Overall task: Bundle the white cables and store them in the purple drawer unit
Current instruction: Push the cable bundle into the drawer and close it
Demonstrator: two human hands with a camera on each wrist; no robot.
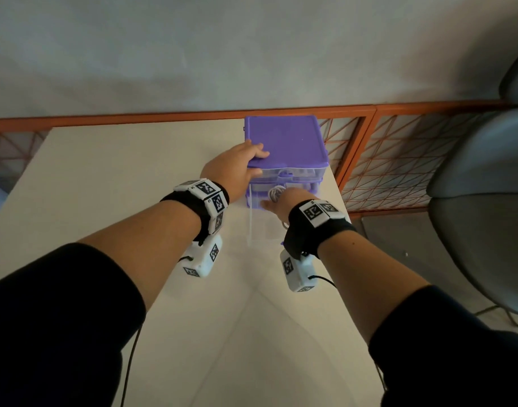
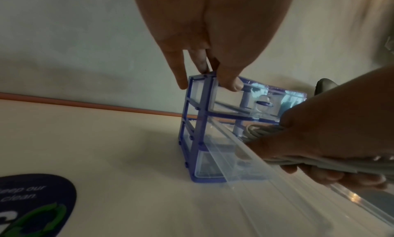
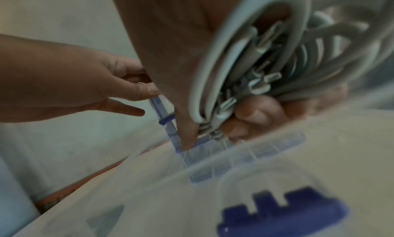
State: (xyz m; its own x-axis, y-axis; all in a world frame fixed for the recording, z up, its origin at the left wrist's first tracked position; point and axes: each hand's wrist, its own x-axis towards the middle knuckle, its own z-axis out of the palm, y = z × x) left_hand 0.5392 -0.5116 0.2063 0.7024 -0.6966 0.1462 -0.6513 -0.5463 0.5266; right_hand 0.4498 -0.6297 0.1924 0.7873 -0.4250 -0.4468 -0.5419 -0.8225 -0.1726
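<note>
White cables (image 3: 266, 69), coiled into a bundle, sit clenched in the right hand (image 1: 284, 202) over the pulled-out clear drawer (image 1: 259, 227) of the purple drawer unit (image 1: 285, 142). The left hand (image 1: 237, 168) grips the unit's top corner. Best lower the coil fully inside before letting go, plugs tucked below the rim, unit braced

From the head we look steeply down over both forearms at the table (image 1: 105, 177), the purple drawer unit (image 1: 284, 142) at its far right edge. Our left wrist view sits low near the tabletop, facing the unit's (image 2: 198, 122) left front corner. Our right wrist view looks down close into the pulled-out drawer (image 3: 245, 158). All three share the unit.
</note>
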